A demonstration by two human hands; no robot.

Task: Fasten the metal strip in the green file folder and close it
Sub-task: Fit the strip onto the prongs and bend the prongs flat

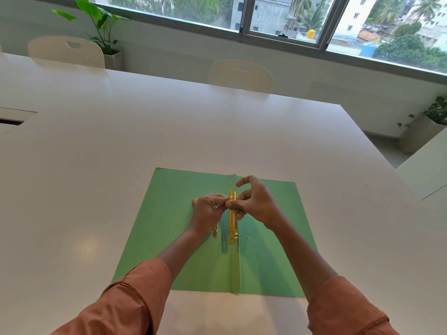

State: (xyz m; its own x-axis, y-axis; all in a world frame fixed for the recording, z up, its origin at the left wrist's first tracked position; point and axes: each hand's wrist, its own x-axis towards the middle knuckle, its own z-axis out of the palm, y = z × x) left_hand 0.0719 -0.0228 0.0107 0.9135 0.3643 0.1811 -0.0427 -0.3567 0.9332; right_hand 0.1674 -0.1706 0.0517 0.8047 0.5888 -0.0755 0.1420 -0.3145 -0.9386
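Note:
The green file folder (169, 228) lies open and flat on the white table, its spine fold running toward me. A gold metal strip (232, 223) lies along the spine. A second gold piece (215, 232) shows just below my left hand. My left hand (206, 213) is curled with its fingers closed on the upper part of that piece, right beside the strip. My right hand (254, 201) pinches the strip near its upper end with thumb and a finger, its other fingers raised. What my left fingers hold is partly hidden.
The white table (121, 141) stretches far ahead and to the left. Two white chairs (240, 74) stand at its far edge. A cable hatch (12, 119) sits at the left edge. Potted plants stand by the window wall.

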